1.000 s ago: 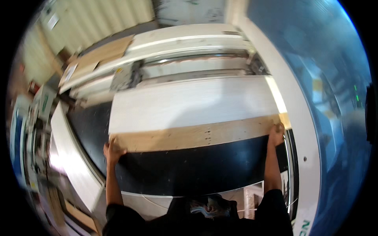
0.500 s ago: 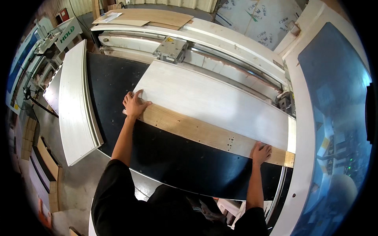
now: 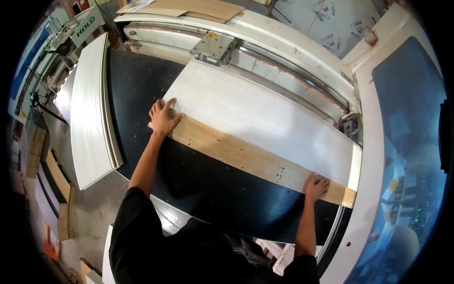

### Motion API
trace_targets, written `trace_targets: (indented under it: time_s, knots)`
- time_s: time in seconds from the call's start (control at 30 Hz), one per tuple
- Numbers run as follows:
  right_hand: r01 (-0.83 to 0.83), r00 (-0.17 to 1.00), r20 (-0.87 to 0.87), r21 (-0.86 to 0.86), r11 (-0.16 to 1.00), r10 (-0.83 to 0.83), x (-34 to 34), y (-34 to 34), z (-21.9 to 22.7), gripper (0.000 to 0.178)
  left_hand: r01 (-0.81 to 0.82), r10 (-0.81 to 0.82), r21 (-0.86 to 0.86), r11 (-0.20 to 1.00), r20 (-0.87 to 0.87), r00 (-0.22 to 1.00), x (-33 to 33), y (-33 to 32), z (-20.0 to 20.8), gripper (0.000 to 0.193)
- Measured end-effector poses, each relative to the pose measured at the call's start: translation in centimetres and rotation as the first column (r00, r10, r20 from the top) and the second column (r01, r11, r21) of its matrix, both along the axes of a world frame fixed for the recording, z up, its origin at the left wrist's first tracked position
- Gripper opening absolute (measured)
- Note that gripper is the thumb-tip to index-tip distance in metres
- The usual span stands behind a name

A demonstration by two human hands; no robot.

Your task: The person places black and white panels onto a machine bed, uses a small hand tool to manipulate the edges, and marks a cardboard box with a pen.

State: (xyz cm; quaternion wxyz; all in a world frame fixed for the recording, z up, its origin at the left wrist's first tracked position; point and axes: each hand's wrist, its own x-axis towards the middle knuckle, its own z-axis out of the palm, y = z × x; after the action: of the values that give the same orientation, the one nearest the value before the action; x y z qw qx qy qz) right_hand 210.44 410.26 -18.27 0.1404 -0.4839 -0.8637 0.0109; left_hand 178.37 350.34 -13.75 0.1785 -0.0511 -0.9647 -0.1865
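Pale wooden strip along the white panel wants even pressure near both ends, left hand spread, right hand bent on top, grip unclear.

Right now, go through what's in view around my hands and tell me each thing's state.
Left hand: fingers spread, at the wooden strip's left end
Right hand: fingers bent, resting on the strip near its right end
Wooden strip: flat, along the white board's near edge
White board: flat on the black table
White panels: stacked, at the left
Green lights: lit, behind the blue cover
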Motion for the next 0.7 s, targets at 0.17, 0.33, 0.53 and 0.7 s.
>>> trace_targets:
  time_s: [0.17,0.33,0.53,0.7]
  knots:
    - [-0.010,1.000,-0.014,0.019,1.000,0.010,0.2,1.0,-0.8,0.086,0.007,-0.007,0.018,1.000,0.002,1.000,0.1,-0.1,0.1,0.074]
    - [-0.029,0.999,-0.039,-0.014,0.999,0.029,-0.3,0.8,-0.9,0.086,0.002,-0.001,0.037,0.999,-0.026,1.000,0.4,-0.7,0.0,0.073]
    - [0.010,0.996,-0.087,0.024,1.000,-0.008,0.4,-0.5,-0.9,0.079,0.005,-0.002,0.077,0.997,-0.040,0.999,0.4,-0.9,-0.2,0.077]
    - [-0.156,0.977,-0.113,0.217,0.964,0.184,1.3,-7.5,-1.5,0.063,0.040,-0.034,0.119,0.992,-0.055,0.998,0.6,-1.0,-0.5,0.073]
